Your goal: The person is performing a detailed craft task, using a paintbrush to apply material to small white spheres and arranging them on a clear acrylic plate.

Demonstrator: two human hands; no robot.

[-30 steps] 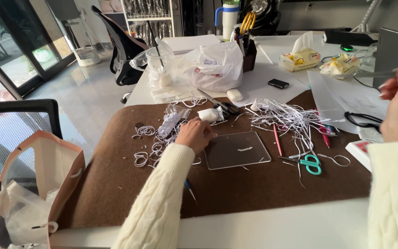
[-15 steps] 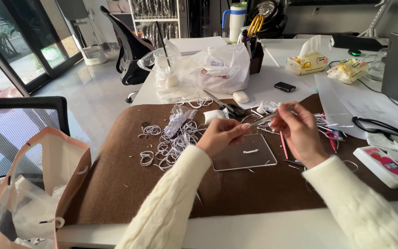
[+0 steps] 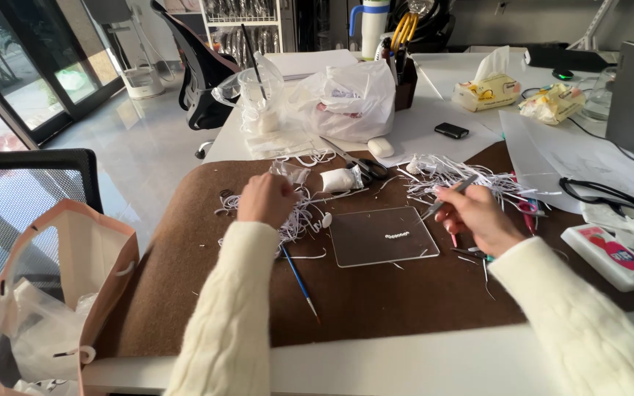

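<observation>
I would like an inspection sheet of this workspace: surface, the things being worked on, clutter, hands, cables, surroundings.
Surface: brown felt mat on a white desk.
Job's things: heap of white paper strips and curls under the left hand; clear square plate carrying a small white piece; grey tweezers.
Clutter: second strip pile, blue pen, scissors, white plastic bag, tissue box, paper bag at the desk's left.
Hands: left hand rests on the heap; right hand holds the tweezers.
Cables: black cable at right.
Surroundings: black office chair, glass doors.
</observation>
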